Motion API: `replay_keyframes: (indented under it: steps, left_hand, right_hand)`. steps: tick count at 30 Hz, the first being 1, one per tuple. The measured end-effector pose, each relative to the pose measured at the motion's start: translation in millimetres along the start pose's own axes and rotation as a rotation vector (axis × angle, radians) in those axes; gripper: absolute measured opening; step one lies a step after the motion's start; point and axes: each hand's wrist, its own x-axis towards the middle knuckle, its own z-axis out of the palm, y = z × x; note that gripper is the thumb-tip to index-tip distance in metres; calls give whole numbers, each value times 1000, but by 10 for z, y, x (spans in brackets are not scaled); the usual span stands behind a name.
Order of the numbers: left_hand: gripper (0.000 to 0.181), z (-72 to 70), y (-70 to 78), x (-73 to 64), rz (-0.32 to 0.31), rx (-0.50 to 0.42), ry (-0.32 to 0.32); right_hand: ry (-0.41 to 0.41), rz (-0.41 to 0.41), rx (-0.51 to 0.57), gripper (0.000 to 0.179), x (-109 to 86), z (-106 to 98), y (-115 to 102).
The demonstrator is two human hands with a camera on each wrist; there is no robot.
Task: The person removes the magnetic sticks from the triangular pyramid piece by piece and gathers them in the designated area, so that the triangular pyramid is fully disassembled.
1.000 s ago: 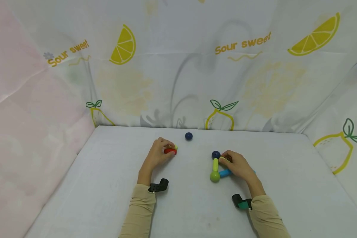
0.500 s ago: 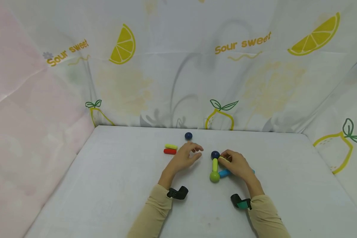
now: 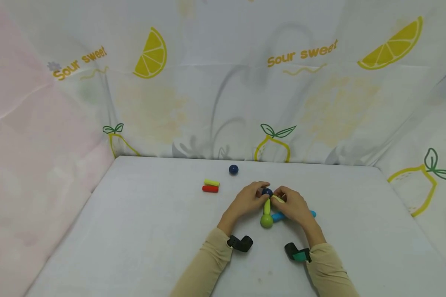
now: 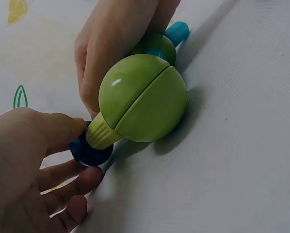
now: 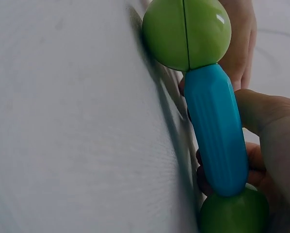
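My left hand (image 3: pixel 246 201) pinches a dark blue ball (image 3: pixel 267 192) between thumb and fingers; the left wrist view shows the thumb on this ball (image 4: pixel 90 152). A short yellow-green rod (image 3: pixel 266 207) joins it to a green ball (image 3: pixel 266 221). From that green ball a blue rod (image 5: pixel 217 131) runs to a second green ball (image 5: pixel 234 213), largely hidden by my right hand in the head view. My right hand (image 3: pixel 295 207) pinches another yellow-green rod (image 3: pixel 278 199), its end close to the blue ball. Whether they touch cannot be told.
A yellow-green rod (image 3: pixel 211 182) and a red rod (image 3: pixel 210 189) lie side by side left of my hands. Another dark blue ball (image 3: pixel 233 169) sits near the white table's (image 3: pixel 152 231) back edge. A printed curtain (image 3: pixel 208 82) hangs behind.
My left hand has left the red and yellow-green rods, moved right and taken hold of the blue ball. My right hand stays at its rod.
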Motion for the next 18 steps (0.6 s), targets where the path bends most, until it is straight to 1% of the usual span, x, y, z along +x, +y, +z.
replay_keyframes:
  steps: [5, 18]
  left_hand:
    - [33, 25, 20, 37, -9, 31, -17]
    - [30, 64, -14, 44, 8, 10, 3]
  right_hand:
    - [0, -10, 1, 20, 2, 8, 5]
    - [0, -30, 5, 19, 1, 3, -2]
